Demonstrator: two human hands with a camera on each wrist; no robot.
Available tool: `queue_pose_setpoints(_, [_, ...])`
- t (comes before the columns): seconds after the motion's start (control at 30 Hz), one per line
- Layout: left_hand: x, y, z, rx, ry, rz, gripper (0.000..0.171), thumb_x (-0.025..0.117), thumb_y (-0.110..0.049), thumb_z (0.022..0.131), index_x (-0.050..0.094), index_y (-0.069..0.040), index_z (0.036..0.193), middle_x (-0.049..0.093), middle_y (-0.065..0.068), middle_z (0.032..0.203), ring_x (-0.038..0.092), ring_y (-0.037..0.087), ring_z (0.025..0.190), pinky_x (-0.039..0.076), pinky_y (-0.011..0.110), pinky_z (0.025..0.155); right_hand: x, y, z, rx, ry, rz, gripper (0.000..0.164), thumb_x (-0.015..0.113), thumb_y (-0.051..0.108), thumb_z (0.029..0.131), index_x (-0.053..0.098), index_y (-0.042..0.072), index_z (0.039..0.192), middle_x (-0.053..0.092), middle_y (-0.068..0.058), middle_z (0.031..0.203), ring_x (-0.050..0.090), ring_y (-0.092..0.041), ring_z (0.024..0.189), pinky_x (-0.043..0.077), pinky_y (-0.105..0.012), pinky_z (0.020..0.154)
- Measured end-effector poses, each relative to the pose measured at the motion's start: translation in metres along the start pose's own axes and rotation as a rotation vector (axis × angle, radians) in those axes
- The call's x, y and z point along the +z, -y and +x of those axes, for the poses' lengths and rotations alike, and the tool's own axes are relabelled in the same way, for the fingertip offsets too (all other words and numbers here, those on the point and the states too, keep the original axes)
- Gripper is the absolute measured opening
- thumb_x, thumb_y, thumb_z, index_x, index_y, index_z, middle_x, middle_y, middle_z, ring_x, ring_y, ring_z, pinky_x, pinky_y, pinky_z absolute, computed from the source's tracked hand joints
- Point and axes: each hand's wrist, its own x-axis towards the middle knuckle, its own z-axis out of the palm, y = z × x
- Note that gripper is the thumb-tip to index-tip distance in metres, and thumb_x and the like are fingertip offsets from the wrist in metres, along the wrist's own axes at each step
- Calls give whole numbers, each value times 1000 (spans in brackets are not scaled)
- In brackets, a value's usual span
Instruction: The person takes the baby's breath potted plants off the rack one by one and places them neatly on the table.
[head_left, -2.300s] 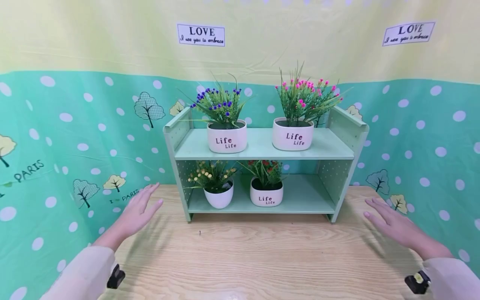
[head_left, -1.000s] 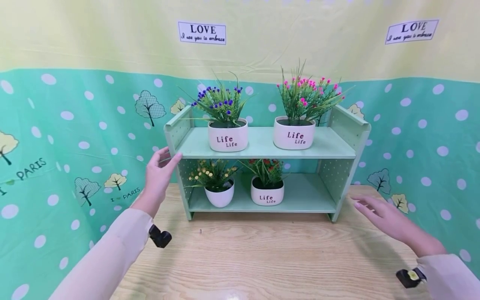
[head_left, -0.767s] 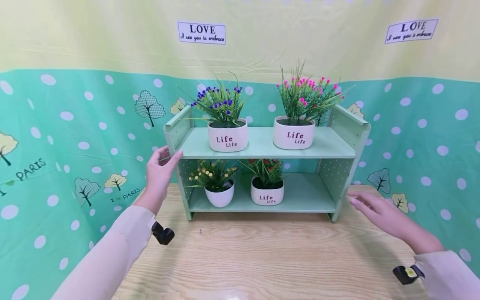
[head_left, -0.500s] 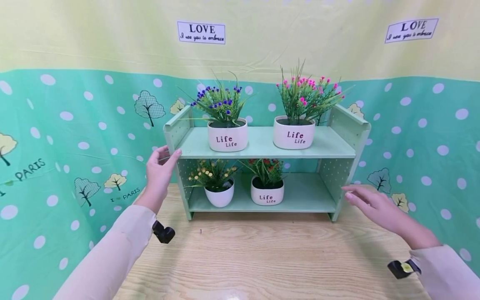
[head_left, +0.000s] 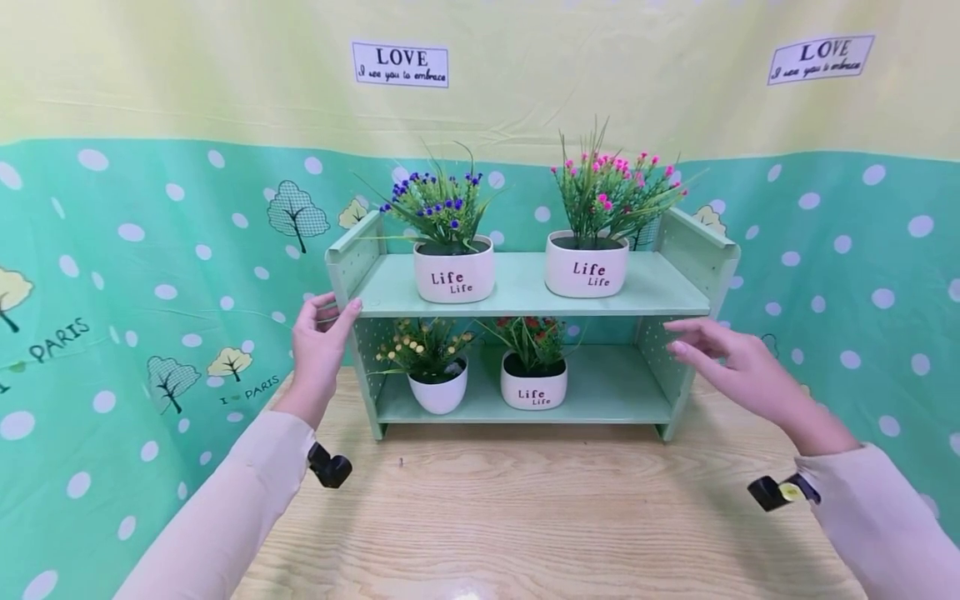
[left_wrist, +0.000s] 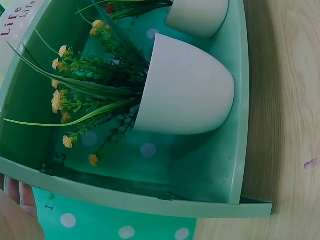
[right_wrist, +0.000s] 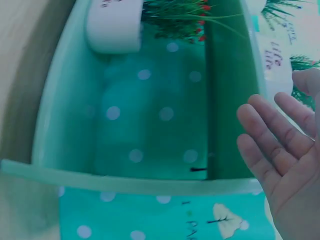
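Observation:
A pale green two-tier shelf [head_left: 615,379] stands on the table. My left hand [head_left: 317,354] holds its left side panel, thumb at the front edge and fingers against the outer face. In front of the right side panel, my right hand [head_left: 738,367] is raised with its fingers loosely extended; the right wrist view shows its palm, holding nothing. On the upper tier sit a white pot with blue-violet flowers [head_left: 454,277] and one with pink flowers [head_left: 587,268]. Below are a rounded white pot with yellow flowers [left_wrist: 187,90] and a "Life" pot with red flowers [head_left: 534,387].
The shelf stands on a light wood-grain table [head_left: 517,508]. A green and yellow curtain [head_left: 225,208] with dots and tree prints hangs behind and along both sides. A small dark mark [head_left: 401,462] lies on the table before the shelf.
My left hand moved in from the left to the shelf's left panel and has stayed there. My right hand has moved leftward and up to the right panel. The pots have not moved.

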Motion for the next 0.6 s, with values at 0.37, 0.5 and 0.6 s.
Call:
queue_pose_setpoints(0.37, [-1, 1, 0, 9, 3, -20, 47, 76, -34, 91, 58, -14, 130, 58, 0, 112, 56, 10, 99, 49, 25, 86, -12, 16, 43, 90, -12, 71, 37, 62, 23, 102, 58, 12, 137, 68, -6, 113, 61, -3, 97, 47, -11, 77])
queue_pose_setpoints(0.5, [0, 1, 0, 20, 0, -13, 47, 75, -34, 92, 58, -13, 130, 58, -1, 110, 57, 11, 98, 49, 25, 86, -14, 17, 57, 106, 0, 123, 41, 60, 26, 103, 55, 9, 139, 65, -11, 121, 58, -9, 103, 48, -12, 79])
queue_pose_setpoints(0.6, [-1, 0, 0, 17, 1, -3, 48, 75, -35, 92, 57, -13, 131, 58, -3, 109, 57, 11, 98, 49, 25, 86, -17, 18, 68, 136, 21, 163, 46, 60, 29, 103, 51, 6, 142, 60, -13, 130, 55, -16, 112, 48, -15, 82])
